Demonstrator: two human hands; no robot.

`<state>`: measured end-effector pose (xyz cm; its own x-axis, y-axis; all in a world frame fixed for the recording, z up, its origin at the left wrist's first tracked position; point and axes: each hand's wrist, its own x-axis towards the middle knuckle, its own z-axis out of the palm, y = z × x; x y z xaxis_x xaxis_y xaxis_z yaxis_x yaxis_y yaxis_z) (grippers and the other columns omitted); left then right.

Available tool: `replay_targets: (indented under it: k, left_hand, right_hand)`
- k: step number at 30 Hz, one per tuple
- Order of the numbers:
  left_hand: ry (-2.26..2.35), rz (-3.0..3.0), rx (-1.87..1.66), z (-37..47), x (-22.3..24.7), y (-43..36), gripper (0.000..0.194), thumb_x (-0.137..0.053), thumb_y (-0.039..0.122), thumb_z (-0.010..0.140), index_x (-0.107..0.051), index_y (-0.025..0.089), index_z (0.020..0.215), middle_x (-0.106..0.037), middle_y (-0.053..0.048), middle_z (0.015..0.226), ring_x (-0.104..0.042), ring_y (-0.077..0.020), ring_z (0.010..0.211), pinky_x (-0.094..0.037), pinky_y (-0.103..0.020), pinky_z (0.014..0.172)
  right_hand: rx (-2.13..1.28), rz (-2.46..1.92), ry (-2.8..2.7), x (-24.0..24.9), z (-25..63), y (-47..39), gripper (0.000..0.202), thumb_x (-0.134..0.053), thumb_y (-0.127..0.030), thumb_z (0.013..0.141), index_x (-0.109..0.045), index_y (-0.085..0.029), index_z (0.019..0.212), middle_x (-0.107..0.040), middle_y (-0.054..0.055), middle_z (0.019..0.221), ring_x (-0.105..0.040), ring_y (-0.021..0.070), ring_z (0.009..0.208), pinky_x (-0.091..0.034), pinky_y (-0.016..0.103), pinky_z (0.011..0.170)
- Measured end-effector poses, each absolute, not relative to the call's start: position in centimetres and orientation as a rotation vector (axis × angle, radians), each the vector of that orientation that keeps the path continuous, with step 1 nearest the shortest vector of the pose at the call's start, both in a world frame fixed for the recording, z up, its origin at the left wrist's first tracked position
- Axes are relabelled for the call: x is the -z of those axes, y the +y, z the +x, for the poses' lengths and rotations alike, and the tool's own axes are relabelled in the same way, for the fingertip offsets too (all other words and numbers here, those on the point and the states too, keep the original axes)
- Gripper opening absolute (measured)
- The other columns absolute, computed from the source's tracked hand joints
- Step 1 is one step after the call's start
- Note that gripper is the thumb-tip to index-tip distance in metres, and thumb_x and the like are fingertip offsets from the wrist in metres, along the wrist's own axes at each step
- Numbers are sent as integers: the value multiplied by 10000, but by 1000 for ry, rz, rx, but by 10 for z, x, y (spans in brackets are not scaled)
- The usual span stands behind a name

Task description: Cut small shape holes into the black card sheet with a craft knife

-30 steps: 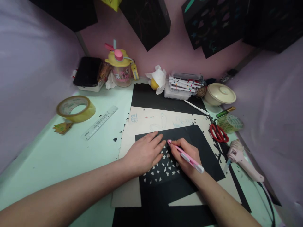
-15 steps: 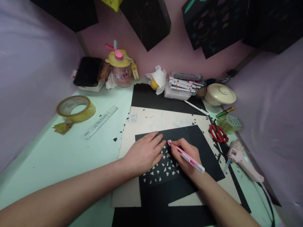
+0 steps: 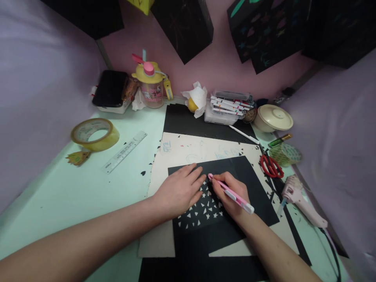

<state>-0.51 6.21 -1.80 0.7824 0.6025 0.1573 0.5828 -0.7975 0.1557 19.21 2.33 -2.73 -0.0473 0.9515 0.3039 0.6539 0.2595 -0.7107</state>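
My left hand [image 3: 179,190] lies flat with its fingers spread on a black sheet of paper [image 3: 252,188]. Small stars, triangles and other shapes are cut through the sheet between my hands, and pale board shows through them. In my right hand [image 3: 232,192] is a pink and white pen-like craft knife [image 3: 235,196], held slanted. Its tip touches the paper just right of my left fingertips; the blade is too small to make out. Beneath the black sheet lies a cream board [image 3: 158,172] with faint blue marks.
A ruler [image 3: 126,152] and a tape roll [image 3: 110,137] lie left. Red scissors [image 3: 272,166] and a glue gun [image 3: 305,205] are right. At the back stand a yellow-lidded cup [image 3: 152,88], a box of markers [image 3: 226,107] and a lidded bowl [image 3: 273,117]. Black scraps surround the board.
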Motion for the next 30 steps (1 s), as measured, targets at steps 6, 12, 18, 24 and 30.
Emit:
replay_targets:
  k: [6,12,18,24,30]
  left_hand:
    - [966,2878,-291,-5,19,62,447,-358,385,952,-488,144,1305,-490,-102,1384,-380,-277,1315,-364,-409,1045]
    - [970,2885,-302,-5,18,62,440,-368,380,949,-496,145,1298,-499,-102,1375,-387,-273,1310,-362,-406,1048]
    - [964,2885,-318,-5,18,62,438,-360,382,952,-491,151,1301,-499,-101,1376,-384,-267,1314,-370,-410,1042]
    - [973,2901,-308,-5,19,62,439,-370,384,948,-492,152,1301,-497,-91,1378,-389,-271,1310,-366,-397,1050]
    - [964,2899,-310,-6,18,62,443,-374,382,947,-498,144,1300,-502,-98,1370,-391,-281,1306,-371,-400,1049]
  right_hand:
    - [-495,-1472,-1789,26,192,24,79,-558,-249,880,-612,-220,830,-668,2,732,-606,123,589,-486,228,578]
    - [-489,-1465,-1801,25,192,25,74,-554,-244,878,-603,-217,830,-661,2,733,-608,122,600,-478,226,573]
    - [-478,-1487,-1806,25,192,24,108,-557,-252,869,-576,-215,770,-610,-15,650,-579,119,553,-462,224,554]
    - [-506,-1466,-1768,25,192,25,88,-550,-252,878,-597,-219,812,-657,2,731,-596,122,589,-462,225,565]
    - [-535,-1490,-1785,22,193,26,122,-544,-270,873,-583,-212,774,-609,-19,651,-557,113,535,-428,218,524]
